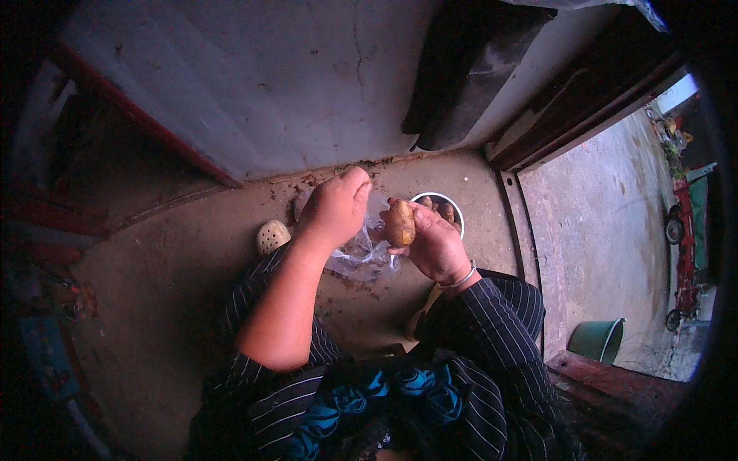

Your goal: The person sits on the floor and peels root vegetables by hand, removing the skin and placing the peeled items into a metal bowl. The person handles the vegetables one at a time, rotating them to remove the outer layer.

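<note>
My right hand [436,245], with a bracelet at its wrist, holds a brownish-yellow tuber [402,223], perhaps a potato, between thumb and fingers. To the left of it my left hand [340,204] is raised with its fingers curled; whether it grips something small is hidden. Under both hands a clear plastic bag [363,262] lies on the floor with dark crumbs of dirt on and around it. Just behind my right hand stands a round container with a white rim [443,196], holding several brown tubers [446,212].
A pale clog with holes [273,237] shows left of the bag. Ahead rises a stained wall [288,86] with a dark sheet [461,86] hanging on it. A doorway sill [519,230] is at the right, with a green bucket [597,340] and a red cart [685,248] beyond.
</note>
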A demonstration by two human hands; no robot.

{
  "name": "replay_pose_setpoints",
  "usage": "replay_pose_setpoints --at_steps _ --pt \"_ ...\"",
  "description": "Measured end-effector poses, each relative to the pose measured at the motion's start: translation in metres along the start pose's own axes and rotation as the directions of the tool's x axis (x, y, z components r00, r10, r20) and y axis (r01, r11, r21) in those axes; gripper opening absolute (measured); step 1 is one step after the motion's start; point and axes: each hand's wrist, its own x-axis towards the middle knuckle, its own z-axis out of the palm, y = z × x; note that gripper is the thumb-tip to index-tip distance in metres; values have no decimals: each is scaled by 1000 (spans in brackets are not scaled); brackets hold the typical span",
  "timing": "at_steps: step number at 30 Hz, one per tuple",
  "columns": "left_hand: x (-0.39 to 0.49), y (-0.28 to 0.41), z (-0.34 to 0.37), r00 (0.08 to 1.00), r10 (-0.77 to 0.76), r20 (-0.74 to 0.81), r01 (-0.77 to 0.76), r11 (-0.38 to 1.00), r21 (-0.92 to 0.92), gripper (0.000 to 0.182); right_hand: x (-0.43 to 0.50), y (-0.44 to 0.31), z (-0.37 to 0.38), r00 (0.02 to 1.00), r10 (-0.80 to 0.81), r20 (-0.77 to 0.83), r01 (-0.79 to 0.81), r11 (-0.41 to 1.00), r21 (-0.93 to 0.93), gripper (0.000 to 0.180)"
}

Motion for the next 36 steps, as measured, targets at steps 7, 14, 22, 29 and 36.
replay_pose_setpoints --at_steps 7,14,22,29,36 --pt "1 3 -1 996 90 3 -90 993 72 20 1 0 3 999 -40 10 39 997 70 44" --pt "-6 19 3 973 109 204 -80 986 -144 30 1 4 -3 998 -61 -18 62 997 41 43" --pt "-4 9 7 960 232 157 -207 965 -160 21 0 7 2 997 -57 -57 58 998 18 47" --pt "-1 -8 -4 998 3 -62 -6 999 -47 17 0 1 6 1000 -8 21 7 998 68 46" --pt "-7 11 9 942 310 125 -284 940 -190 58 0 9 0 999 -10 -46 15 993 114 43"
